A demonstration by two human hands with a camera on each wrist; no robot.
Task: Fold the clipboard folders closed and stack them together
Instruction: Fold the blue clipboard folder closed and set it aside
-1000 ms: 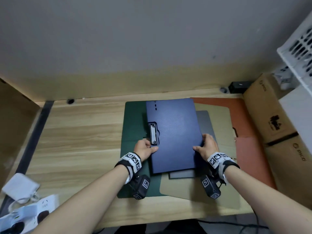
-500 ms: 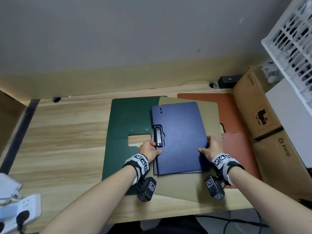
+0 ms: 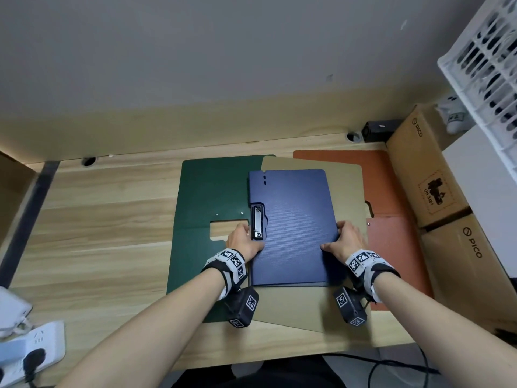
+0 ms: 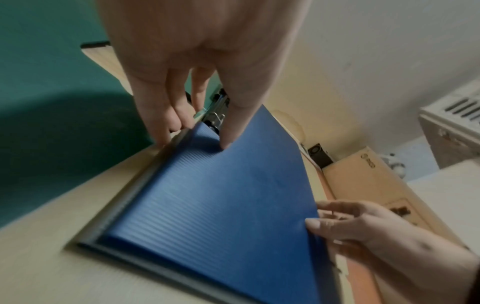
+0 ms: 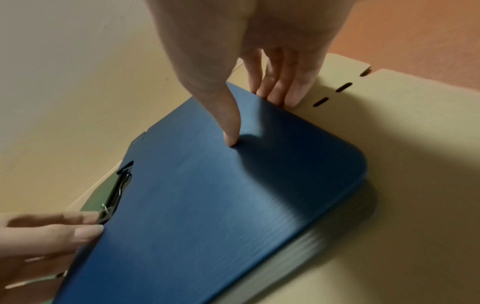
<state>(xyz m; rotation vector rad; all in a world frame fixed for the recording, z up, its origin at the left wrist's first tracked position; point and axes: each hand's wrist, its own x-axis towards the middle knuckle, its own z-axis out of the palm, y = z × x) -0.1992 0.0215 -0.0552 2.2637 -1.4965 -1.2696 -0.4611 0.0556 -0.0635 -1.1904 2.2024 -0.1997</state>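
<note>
A closed blue clipboard folder [image 3: 293,225] [image 4: 221,195] [image 5: 207,195] lies on a closed grey folder, whose edge [image 4: 124,205] shows just beneath it. Both rest on an open khaki folder [image 3: 344,191] [image 5: 389,144]. An open green folder [image 3: 212,191] [image 4: 52,82] lies to the left and an open orange one [image 3: 389,236] to the right. My left hand [image 3: 243,242] [image 4: 196,142] grips the blue folder's left edge below the black clip [image 3: 256,222], thumb on top. My right hand [image 3: 344,242] [image 5: 253,121] grips its right edge, thumb pressed on the cover.
Cardboard boxes [image 3: 436,177] stand along the table's right side, with a white crate [image 3: 486,65] above them. A black adapter [image 3: 380,130] sits at the back. A white power strip [image 3: 28,357] lies at the front left. Bare wood table [image 3: 98,233] spreads to the left.
The blue folder has been slid into line over the grey one, which no longer sticks out at its right and bottom. Both hands kept their hold on its edges.
</note>
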